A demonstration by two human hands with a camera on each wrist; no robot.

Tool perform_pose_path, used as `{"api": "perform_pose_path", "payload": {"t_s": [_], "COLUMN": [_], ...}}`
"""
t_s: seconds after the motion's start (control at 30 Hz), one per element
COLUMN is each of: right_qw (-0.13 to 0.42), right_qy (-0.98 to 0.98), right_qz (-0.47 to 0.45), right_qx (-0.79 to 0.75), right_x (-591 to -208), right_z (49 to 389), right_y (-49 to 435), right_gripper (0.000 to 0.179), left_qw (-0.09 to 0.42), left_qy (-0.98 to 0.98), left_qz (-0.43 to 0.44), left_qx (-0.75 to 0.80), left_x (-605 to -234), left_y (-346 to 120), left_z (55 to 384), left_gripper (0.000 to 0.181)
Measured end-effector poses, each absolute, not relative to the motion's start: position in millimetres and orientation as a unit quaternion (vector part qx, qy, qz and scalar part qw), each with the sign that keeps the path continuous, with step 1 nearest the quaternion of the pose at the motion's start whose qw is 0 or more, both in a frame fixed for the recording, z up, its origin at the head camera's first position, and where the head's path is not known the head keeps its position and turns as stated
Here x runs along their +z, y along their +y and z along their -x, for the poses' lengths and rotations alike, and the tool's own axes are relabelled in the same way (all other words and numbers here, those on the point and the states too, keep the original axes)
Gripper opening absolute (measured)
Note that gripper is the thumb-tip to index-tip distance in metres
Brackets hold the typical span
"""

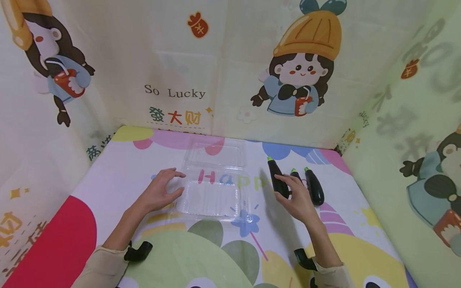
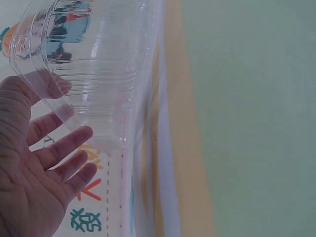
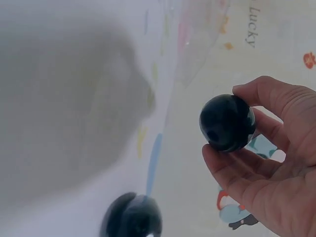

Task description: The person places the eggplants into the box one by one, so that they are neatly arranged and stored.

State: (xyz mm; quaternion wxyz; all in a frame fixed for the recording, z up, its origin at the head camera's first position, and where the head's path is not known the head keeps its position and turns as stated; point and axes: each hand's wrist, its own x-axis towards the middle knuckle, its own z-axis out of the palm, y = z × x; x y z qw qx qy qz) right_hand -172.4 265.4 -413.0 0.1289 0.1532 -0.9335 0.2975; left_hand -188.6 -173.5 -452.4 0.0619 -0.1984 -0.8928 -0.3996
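My right hand (image 1: 297,199) pinches a glossy black eggplant (image 1: 276,179) between thumb and fingers. Its bright green stem points away from me, and its rounded end faces the right wrist view. Beyond that hand lie a second eggplant (image 1: 315,189) and, partly hidden by the fingers, a third (image 1: 295,173). A clear plastic clamshell box (image 1: 216,218) lies unfolded on the table, its ribbed base nearer me and its lid (image 1: 216,164) behind. At the box's left side, my left hand (image 1: 162,191) has fingers spread and relaxed; thumb and index tips overlap the clear wall in the left wrist view.
A colourful printed cloth (image 1: 119,172) with "Happy" lettering covers the table. Printed curtains (image 1: 230,72) with cartoon figures enclose the back and both sides. Dark wrist mounts (image 1: 138,252) sit at both sleeve cuffs.
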Motion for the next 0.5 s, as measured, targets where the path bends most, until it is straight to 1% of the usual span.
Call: {"api": "perform_pose_path", "payload": {"t_s": [0.27,0.5], "right_qw": [0.121,0.133], "right_qy": [-0.928,-0.917], "right_qz": [-0.166,-0.189], "right_qx": [0.311,0.325], "right_x": [-404,-396], "right_z": [170,166], "right_y": [254,243], "right_gripper": [0.053,0.052], "left_qw": [0.059,0.062], "left_qy": [-0.893,-0.886], "left_qz": [0.199,0.207], "left_qx": [-0.399,-0.410], "left_x": [-452,-454], "left_y": [-174,-175], "left_z": [188,188], "left_gripper": [0.037,0.038]}}
